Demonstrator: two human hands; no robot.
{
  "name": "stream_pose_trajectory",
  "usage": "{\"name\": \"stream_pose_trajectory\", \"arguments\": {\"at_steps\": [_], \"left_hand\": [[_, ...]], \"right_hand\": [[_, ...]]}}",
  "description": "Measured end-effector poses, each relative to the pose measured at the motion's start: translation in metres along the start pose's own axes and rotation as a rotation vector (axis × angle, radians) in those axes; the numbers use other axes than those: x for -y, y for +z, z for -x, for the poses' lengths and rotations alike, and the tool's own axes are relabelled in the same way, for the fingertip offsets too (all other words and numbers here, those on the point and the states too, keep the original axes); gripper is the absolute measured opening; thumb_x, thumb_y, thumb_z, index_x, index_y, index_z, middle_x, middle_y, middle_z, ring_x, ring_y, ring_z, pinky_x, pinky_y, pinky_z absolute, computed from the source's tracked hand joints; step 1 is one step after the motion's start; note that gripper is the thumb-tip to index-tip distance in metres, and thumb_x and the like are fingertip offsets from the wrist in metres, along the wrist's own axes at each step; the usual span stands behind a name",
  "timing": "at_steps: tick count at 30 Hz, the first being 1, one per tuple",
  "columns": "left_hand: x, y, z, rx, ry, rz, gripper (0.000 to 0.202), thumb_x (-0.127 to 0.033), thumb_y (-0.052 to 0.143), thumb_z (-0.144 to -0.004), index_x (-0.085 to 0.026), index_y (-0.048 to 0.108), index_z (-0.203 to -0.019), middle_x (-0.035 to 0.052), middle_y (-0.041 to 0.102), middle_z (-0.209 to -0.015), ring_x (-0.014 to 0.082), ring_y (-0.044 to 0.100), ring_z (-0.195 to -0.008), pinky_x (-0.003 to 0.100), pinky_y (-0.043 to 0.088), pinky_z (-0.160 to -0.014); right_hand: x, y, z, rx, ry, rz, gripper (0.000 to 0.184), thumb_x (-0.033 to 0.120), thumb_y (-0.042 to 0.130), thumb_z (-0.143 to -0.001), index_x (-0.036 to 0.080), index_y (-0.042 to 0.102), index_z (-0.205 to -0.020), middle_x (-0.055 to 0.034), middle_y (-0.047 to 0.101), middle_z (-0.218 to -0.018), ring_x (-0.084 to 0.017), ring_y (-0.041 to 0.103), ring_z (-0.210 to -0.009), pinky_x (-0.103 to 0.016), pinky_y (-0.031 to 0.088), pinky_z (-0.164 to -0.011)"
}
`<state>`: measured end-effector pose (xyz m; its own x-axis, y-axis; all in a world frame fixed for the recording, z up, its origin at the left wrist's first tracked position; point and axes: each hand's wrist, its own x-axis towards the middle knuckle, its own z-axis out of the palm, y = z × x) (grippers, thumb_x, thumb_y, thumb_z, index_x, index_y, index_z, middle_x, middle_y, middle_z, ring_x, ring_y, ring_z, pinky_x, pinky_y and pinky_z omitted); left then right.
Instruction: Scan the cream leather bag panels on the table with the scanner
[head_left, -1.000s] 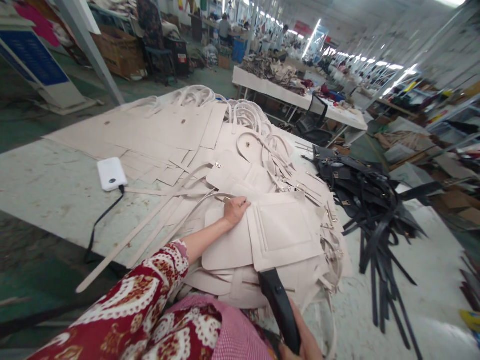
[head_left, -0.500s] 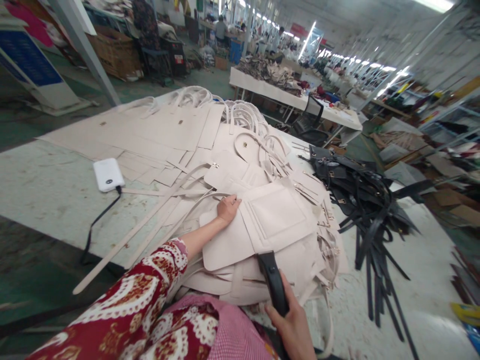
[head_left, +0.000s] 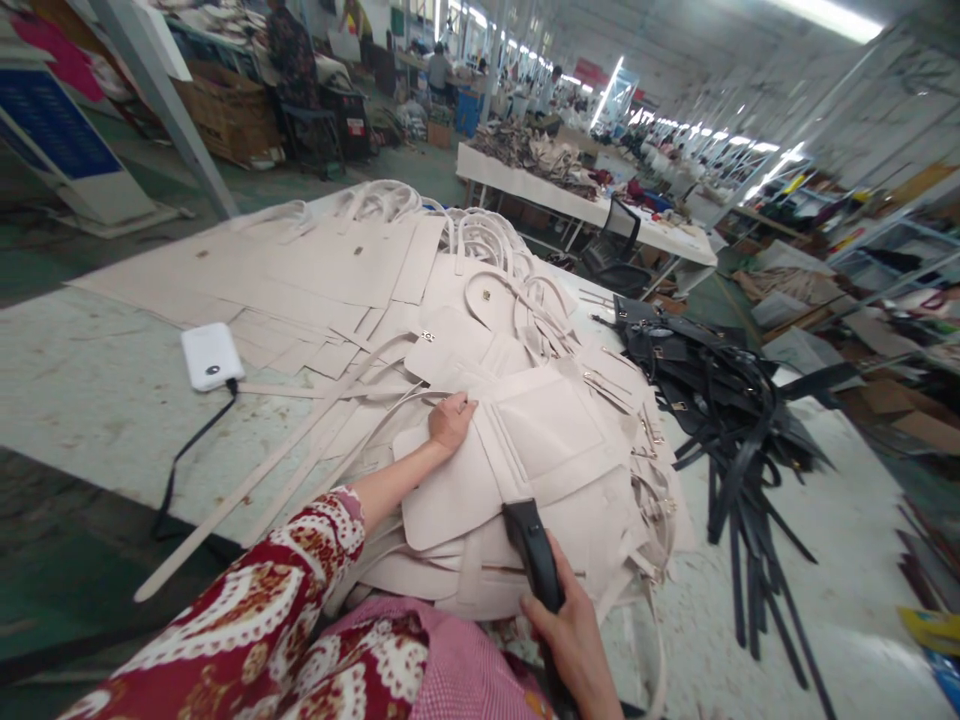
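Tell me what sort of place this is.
Most likely a bag-making factory floor: cream bag panels with looped handles cover the table, black straps lie piled beside them, and long worktables recede behind.

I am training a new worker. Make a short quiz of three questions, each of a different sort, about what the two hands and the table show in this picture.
1. True or false: the left hand rests flat on the top beige bag panel.
2. What does the right hand hold? A) scissors B) a black handheld tool C) a brush
3. Fill in: the white power bank lies on the ____ side of the table, and the heap of black straps lies opposite.

Key
1. True
2. B
3. left
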<state>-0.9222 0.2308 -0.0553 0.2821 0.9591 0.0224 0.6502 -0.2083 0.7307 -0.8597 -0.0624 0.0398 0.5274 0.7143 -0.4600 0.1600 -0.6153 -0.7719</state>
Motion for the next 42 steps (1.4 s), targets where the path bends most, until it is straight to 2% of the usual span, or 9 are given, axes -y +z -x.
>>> {"name": "stream_pose_trajectory", "arguments": {"at_steps": [7, 13, 16, 18, 21, 24, 27, 32, 42], "left_hand": [[0.0, 0.001, 0.004, 0.01, 0.037, -0.014, 0.029, -0.042, 0.048, -0.086, -0.02, 0.059, -0.071, 0.0014, 0.06, -0.07, 0.0165, 0.053, -0.072, 0.025, 0.027, -0.059], [0.0, 0.006, 0.001, 0.047, 0.05, -0.044, 0.029, -0.04, 0.044, -0.087, -0.019, 0.061, -0.076, 0.0032, 0.061, -0.074, 0.0181, 0.055, -0.074, 0.026, 0.033, -0.063], [-0.003, 0.004, 0.006, 0.046, 0.101, -0.06, 0.028, -0.031, 0.045, -0.086, -0.015, 0.06, -0.103, 0.0108, 0.061, -0.102, 0.0233, 0.054, -0.097, 0.032, 0.038, -0.082], [-0.004, -0.002, 0.018, 0.036, 0.153, -0.063, 0.049, -0.027, 0.051, -0.081, -0.012, 0.046, -0.127, 0.0163, 0.047, -0.129, 0.0274, 0.042, -0.12, 0.038, 0.031, -0.098], [-0.004, -0.016, 0.05, 0.131, 0.432, -0.044, 0.072, -0.035, 0.06, -0.075, -0.016, 0.033, -0.139, 0.0168, 0.028, -0.145, 0.0315, 0.025, -0.133, 0.045, 0.018, -0.108], [-0.003, -0.026, 0.082, 0.351, 0.831, -0.036, 0.058, -0.038, 0.063, -0.073, -0.021, 0.05, -0.127, 0.0148, 0.038, -0.139, 0.0311, 0.032, -0.128, 0.048, 0.014, -0.108], [-0.008, -0.025, 0.098, 0.442, 0.968, -0.065, 0.041, -0.03, 0.063, -0.072, -0.023, 0.061, -0.112, 0.0132, 0.053, -0.122, 0.0276, 0.044, -0.115, 0.046, 0.021, -0.101], [-0.016, -0.013, 0.093, 0.515, 0.952, 0.005, 0.019, -0.029, 0.051, -0.085, -0.024, 0.069, -0.091, 0.0085, 0.064, -0.095, 0.0226, 0.051, -0.094, 0.042, 0.025, -0.091], [-0.027, 0.007, 0.072, 0.719, 0.676, 0.388, 0.013, -0.02, 0.062, -0.076, -0.022, 0.075, -0.078, 0.0007, 0.062, -0.067, 0.0129, 0.055, -0.073, 0.027, 0.034, -0.085]], "right_hand": [[0.024, -0.034, 0.009, -0.163, -0.017, 0.039, 0.085, 0.037, 0.062, -0.067, 0.019, 0.03, -0.143, 0.0014, 0.066, -0.07, -0.015, 0.048, -0.043, -0.025, 0.041, -0.042], [-0.001, -0.018, 0.013, -0.05, -0.041, 0.025, 0.078, 0.027, 0.059, -0.062, 0.019, 0.041, -0.138, -0.002, 0.069, -0.097, -0.015, 0.057, -0.057, -0.024, 0.045, -0.048], [0.003, -0.011, 0.009, -0.024, -0.031, 0.01, 0.079, 0.029, 0.061, -0.064, 0.019, 0.04, -0.139, -0.0018, 0.069, -0.094, -0.017, 0.061, -0.065, -0.024, 0.048, -0.053], [0.009, -0.013, 0.008, -0.052, -0.023, -0.01, 0.08, 0.033, 0.062, -0.066, 0.018, 0.036, -0.141, -0.0013, 0.069, -0.089, -0.018, 0.062, -0.067, -0.025, 0.049, -0.054], [0.012, -0.022, 0.01, -0.153, -0.035, -0.024, 0.082, 0.037, 0.063, -0.068, 0.019, 0.033, -0.143, -0.0023, 0.069, -0.093, -0.019, 0.063, -0.067, -0.026, 0.049, -0.055], [0.004, -0.03, 0.014, -0.251, -0.034, 0.008, 0.084, 0.038, 0.065, -0.067, 0.019, 0.033, -0.142, -0.0037, 0.069, -0.098, -0.023, 0.064, -0.074, -0.029, 0.052, -0.059], [-0.009, -0.031, 0.018, -0.29, -0.074, 0.018, 0.081, 0.039, 0.066, -0.065, 0.019, 0.039, -0.139, -0.0053, 0.066, -0.111, -0.028, 0.062, -0.099, -0.032, 0.054, -0.075], [-0.03, -0.02, 0.027, -0.285, -0.116, 0.047, 0.078, 0.041, 0.061, -0.069, 0.013, 0.039, -0.139, -0.0052, 0.054, -0.131, -0.025, 0.043, -0.128, -0.031, 0.035, -0.107], [-0.023, 0.006, 0.016, -0.181, -0.181, 0.126, 0.075, 0.028, 0.056, -0.072, 0.014, 0.032, -0.142, -0.0047, 0.056, -0.13, -0.021, 0.048, -0.123, -0.025, 0.04, -0.1]]}}
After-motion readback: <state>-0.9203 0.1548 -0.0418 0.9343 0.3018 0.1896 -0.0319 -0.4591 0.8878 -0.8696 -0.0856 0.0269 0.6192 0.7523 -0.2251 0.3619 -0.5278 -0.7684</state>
